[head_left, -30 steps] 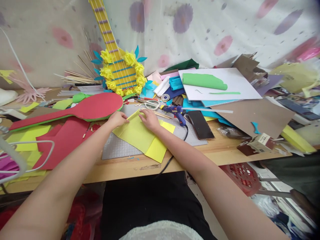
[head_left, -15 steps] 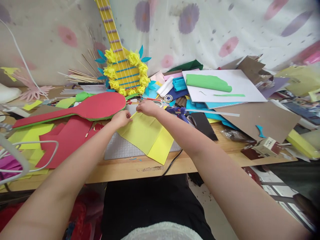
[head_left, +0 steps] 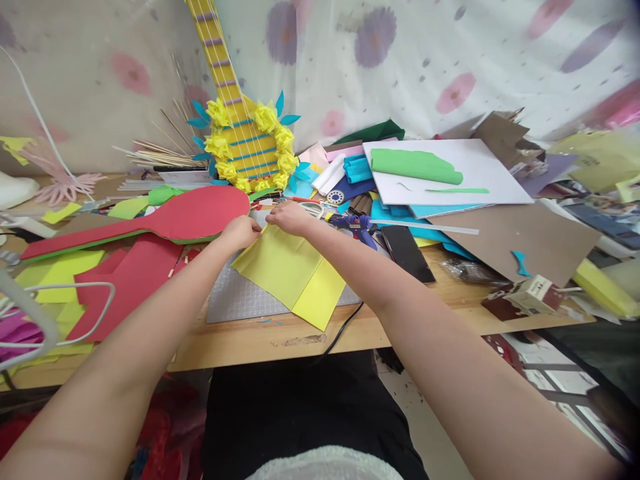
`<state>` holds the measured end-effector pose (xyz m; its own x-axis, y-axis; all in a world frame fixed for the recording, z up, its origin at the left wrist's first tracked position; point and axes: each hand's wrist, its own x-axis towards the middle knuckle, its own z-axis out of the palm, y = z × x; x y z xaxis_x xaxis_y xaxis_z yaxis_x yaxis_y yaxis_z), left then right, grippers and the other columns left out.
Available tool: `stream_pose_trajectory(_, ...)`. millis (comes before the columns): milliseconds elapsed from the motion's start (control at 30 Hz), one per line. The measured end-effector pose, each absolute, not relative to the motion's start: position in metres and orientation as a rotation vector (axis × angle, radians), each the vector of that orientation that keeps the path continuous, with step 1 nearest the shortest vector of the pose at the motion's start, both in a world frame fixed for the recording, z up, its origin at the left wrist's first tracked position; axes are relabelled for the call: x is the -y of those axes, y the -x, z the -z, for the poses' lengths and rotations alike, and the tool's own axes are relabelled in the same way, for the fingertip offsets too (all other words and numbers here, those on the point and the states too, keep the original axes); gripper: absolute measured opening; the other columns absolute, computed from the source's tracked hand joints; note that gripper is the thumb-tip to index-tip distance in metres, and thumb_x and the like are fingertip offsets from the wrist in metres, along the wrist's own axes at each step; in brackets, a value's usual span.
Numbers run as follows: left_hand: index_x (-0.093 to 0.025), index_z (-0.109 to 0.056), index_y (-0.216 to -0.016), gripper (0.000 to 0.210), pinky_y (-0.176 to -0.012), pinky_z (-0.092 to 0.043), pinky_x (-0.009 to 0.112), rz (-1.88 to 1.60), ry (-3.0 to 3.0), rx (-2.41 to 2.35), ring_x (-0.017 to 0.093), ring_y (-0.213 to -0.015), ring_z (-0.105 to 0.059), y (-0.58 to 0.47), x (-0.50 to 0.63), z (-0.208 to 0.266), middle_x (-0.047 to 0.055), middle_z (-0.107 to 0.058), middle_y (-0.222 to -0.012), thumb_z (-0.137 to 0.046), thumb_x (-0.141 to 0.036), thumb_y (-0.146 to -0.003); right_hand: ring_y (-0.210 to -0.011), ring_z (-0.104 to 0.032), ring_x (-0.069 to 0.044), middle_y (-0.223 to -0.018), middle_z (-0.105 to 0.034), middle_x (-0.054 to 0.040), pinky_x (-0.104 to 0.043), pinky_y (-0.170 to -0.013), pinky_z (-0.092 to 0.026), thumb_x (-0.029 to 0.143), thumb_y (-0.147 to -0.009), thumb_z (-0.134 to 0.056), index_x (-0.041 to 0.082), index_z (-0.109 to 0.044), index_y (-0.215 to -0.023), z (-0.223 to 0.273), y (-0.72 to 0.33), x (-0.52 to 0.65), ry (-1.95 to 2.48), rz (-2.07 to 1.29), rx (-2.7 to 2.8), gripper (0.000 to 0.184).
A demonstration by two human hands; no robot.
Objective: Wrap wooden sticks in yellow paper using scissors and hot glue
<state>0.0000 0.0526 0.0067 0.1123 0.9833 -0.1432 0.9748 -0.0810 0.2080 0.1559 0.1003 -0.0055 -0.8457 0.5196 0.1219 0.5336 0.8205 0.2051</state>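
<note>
Pinching the far corner of the yellow paper, the left hand and right hand meet just above centre frame, fingertips nearly touching. Both hands are closed down on the paper's top edge, fingers curled; how firmly each grips cannot be told from this angle.

For a clean result, judged from the layout: keep both pinches close together on the same corner, hold the sheet flat against the grey mat while working the edge, and draw the fingers evenly so the crease line runs straight.

The paper lies directly below the hands in the frame, spreading from the pinched corner toward lower centre. It rests on the mat, with its lower right corner reaching past the mat onto the table. A fold line crosses the sheet, leaving a brighter yellow strip at lower right.

Outward from the hands: a red paddle lies just left of the left hand. A glue gun and a phone lie right of the right hand. A yellow guitar model stands above, toward upper centre.
</note>
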Motion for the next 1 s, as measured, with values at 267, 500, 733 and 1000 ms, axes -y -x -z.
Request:
stream_pose_trajectory(267,-0.021,-0.069,-0.092,0.025,-0.073,-0.046,0.026,-0.083,-2.076,-2.018,0.02,-0.089,-0.062,0.002,-0.055,-0.003,0.005,-0.069,-0.096,-0.059,-0.024,-0.069,-0.085,-0.056,-0.021,-0.089,-0.065,-0.0108,-0.031,-0.066,-0.031,0.013,-0.086,-0.04,0.013,-0.061,-0.096,0.009,-0.151,-0.096,0.907,0.404,2.915,0.024)
stream_pose_trajectory(500,-0.02,-0.067,-0.09,0.023,-0.069,-0.046,0.026,-0.059,-2.038,-1.99,0.02,-0.087,-0.062,0.001,-0.057,0.0,0.005,-0.069,-0.095,-0.061,-0.025,-0.068,-0.088,-0.054,-0.021,-0.091,-0.064,-0.0104,-0.031,-0.069,-0.031,0.016,-0.087,-0.041,0.014,-0.061,-0.096,0.017,-0.153,-0.099,0.899,0.381,2.868,0.022)
stream_pose_trajectory(733,-0.017,-0.068,-0.09,0.025,-0.07,-0.046,0.024,-0.2,-2.015,-1.897,0.019,-0.086,-0.063,0.006,-0.053,0.0,0.005,-0.069,-0.094,-0.056,-0.034,-0.074,-0.087,-0.054,-0.021,-0.089,-0.064,-0.0107,-0.031,-0.069,-0.032,0.015,-0.087,-0.041,0.013,-0.062,-0.095,0.015,-0.157,-0.102,0.924,0.386,2.879,0.022)
stream_pose_trajectory(1000,-0.018,-0.069,-0.092,0.027,-0.067,-0.047,0.023,-0.096,-2.004,-1.93,0.02,-0.085,-0.064,0.025,-0.038,-0.005,0.006,-0.07,-0.091,-0.063,-0.026,-0.066,-0.088,-0.053,-0.021,-0.092,-0.063,-0.0114,-0.031,-0.07,-0.033,0.014,-0.088,-0.038,0.012,-0.06,-0.096,0.014,-0.166,-0.106,0.952,0.44,2.839,0.023)
